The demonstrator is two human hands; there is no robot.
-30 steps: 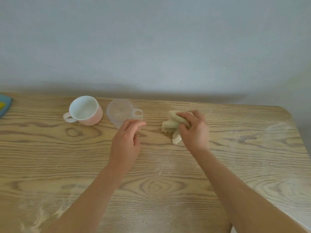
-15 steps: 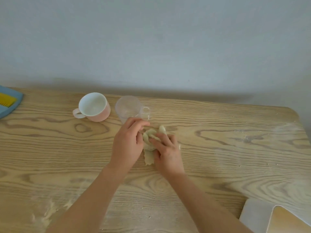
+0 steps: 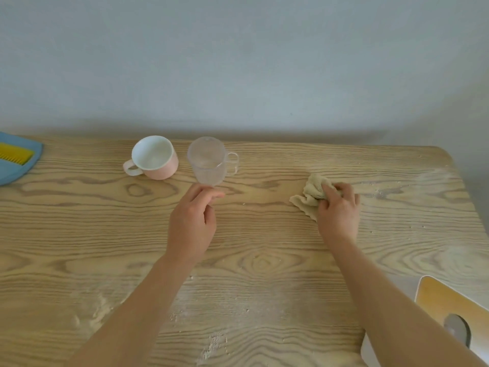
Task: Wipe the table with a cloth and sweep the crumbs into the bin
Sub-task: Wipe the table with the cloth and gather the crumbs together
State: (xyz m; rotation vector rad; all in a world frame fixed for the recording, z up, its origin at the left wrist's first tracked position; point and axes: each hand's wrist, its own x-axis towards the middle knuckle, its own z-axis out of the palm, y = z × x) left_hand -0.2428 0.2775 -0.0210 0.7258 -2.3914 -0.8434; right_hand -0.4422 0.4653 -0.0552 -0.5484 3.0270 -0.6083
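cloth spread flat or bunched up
Bunched up. The cloth lies in crumpled folds on the table, with the right hand gripping one side.

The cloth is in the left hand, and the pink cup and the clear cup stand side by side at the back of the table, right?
Not quite. The head view shows the right hand gripping the cloth; the left hand holds no cloth. The pink cup and the clear cup do stand side by side at the back of the table.

Pink mug [image 3: 156, 158] and clear cup [image 3: 207, 161] block the table's [image 3: 79, 234] far side.
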